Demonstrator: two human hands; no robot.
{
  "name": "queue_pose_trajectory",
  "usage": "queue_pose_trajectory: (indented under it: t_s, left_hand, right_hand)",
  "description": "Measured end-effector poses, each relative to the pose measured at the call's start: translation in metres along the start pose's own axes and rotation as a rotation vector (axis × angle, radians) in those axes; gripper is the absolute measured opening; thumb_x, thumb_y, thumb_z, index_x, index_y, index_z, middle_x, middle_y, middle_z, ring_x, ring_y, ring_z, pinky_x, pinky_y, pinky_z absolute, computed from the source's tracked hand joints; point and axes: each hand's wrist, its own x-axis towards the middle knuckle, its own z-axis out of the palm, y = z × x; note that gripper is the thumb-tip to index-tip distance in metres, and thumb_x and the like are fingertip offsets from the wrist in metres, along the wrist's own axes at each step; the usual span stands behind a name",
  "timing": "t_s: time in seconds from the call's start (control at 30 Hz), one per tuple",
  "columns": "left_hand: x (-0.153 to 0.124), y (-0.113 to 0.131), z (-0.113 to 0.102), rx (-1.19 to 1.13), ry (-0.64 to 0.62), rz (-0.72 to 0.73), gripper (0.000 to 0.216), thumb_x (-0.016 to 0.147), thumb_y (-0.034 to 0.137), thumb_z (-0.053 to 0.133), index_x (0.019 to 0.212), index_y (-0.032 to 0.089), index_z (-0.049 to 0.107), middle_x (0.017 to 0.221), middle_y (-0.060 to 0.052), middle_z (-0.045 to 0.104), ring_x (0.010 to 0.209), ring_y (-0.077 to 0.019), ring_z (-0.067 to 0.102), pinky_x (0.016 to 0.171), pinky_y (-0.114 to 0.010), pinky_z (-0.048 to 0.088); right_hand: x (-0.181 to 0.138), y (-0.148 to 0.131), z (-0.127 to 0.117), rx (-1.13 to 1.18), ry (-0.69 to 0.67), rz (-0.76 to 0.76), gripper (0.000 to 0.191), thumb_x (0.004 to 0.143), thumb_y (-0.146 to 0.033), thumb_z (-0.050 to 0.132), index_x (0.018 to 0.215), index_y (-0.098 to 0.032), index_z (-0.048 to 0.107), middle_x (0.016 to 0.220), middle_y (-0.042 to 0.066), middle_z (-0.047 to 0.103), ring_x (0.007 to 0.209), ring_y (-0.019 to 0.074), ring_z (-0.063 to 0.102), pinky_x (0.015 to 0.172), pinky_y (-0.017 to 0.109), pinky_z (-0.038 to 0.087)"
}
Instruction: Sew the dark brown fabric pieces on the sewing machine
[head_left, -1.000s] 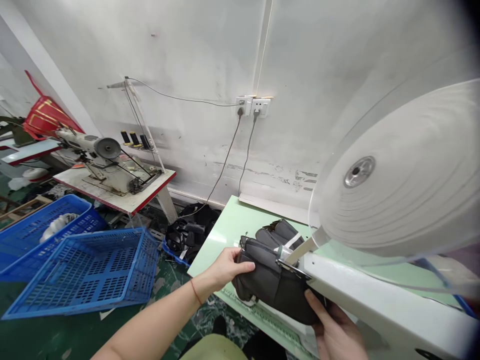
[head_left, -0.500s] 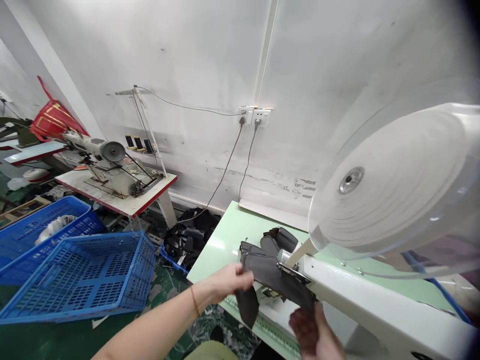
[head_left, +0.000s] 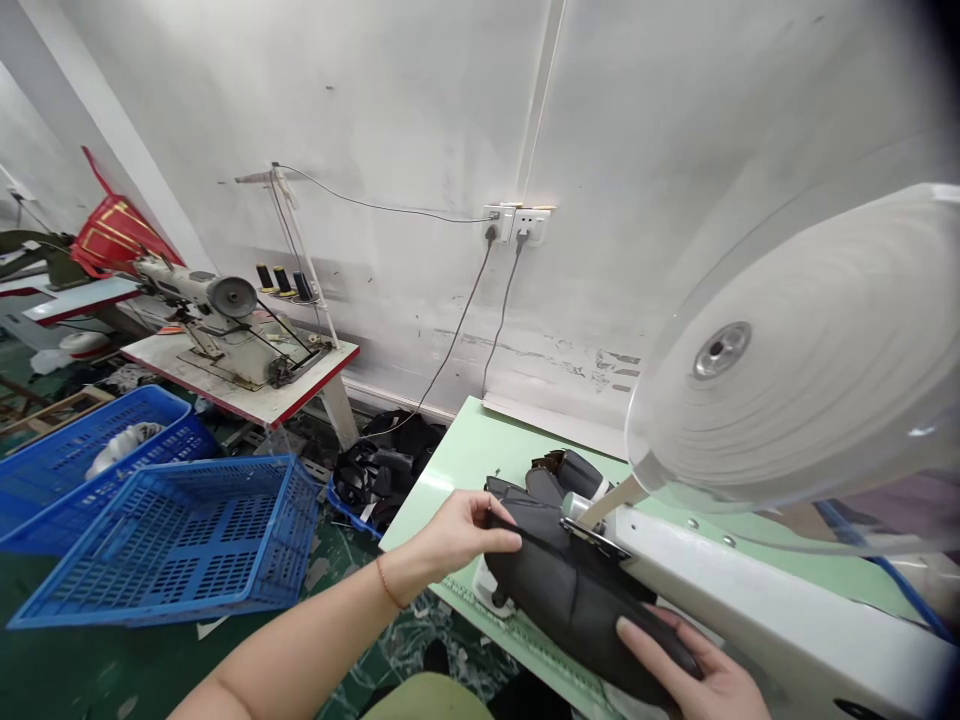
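The left hand [head_left: 469, 530] is pinching one end of a dark leather-like piece [head_left: 562, 590]; the right hand [head_left: 697, 665] is gripping the other, thumb on top. Half a second ago a flap was hanging below the left hand; now the piece is spanning both hands in front of the taping machine's arm [head_left: 720, 580], above the pale green bench [head_left: 442, 480], so it is probably being kept spread there.

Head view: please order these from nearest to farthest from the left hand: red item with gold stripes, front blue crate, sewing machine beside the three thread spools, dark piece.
1. Dark piece: held in the left hand.
2. Front blue crate: lower left of picture.
3. Sewing machine: on its table, behind the crate.
4. Red item: far left, beyond the machine.
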Motion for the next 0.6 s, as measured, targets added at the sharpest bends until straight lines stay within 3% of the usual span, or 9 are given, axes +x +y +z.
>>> queue_pose_trajectory:
  t_s: [0.1,0.2,0.43,0.6]
  left_hand:
    - [0.017,-0.009,0.002,-0.133,0.076,0.004,0.047,0.043,0.039,0.09,0.071,0.012,0.064,0.064,0.002,0.058,0.064,-0.0098,0.05,0.06,-0.022,0.036]
    - [0.029,-0.019,-0.001,-0.158,0.053,-0.044,0.051,0.039,0.04,0.091,0.071,0.012,0.063,0.062,0.002,0.057,0.06,-0.0091,0.049,0.056,-0.022,0.033]
    - [0.043,-0.036,-0.006,-0.244,0.05,-0.15,0.053,0.037,0.037,0.092,0.073,0.011,0.064,0.062,0.001,0.058,0.057,-0.0084,0.05,0.052,-0.021,0.033]
    - [0.059,-0.04,-0.001,-0.32,0.104,-0.213,0.051,0.04,0.033,0.092,0.077,0.012,0.063,0.071,-0.002,0.061,0.058,-0.0101,0.055,0.052,-0.022,0.039]
  right_hand:
    - [-0.002,-0.002,0.021,0.279,0.132,0.129,0.074,0.028,-0.031,0.093,0.098,-0.018,0.07,0.087,0.002,0.075,0.111,0.027,0.06,0.066,0.016,0.055]
    - [-0.001,0.0,0.031,0.345,0.15,0.155,0.077,0.031,-0.033,0.094,0.103,-0.018,0.069,0.09,0.002,0.075,0.123,0.0278,0.052,0.064,0.014,0.056]
    - [0.027,0.013,0.026,0.401,0.103,0.099,0.076,0.04,-0.028,0.092,0.111,-0.02,0.065,0.098,0.001,0.075,0.114,0.0227,0.059,0.068,0.015,0.056]
    - [0.058,0.014,0.032,0.447,0.149,0.032,0.072,0.033,-0.02,0.088,0.102,-0.025,0.066,0.103,-0.002,0.072,0.1,0.0218,0.062,0.059,0.019,0.055]
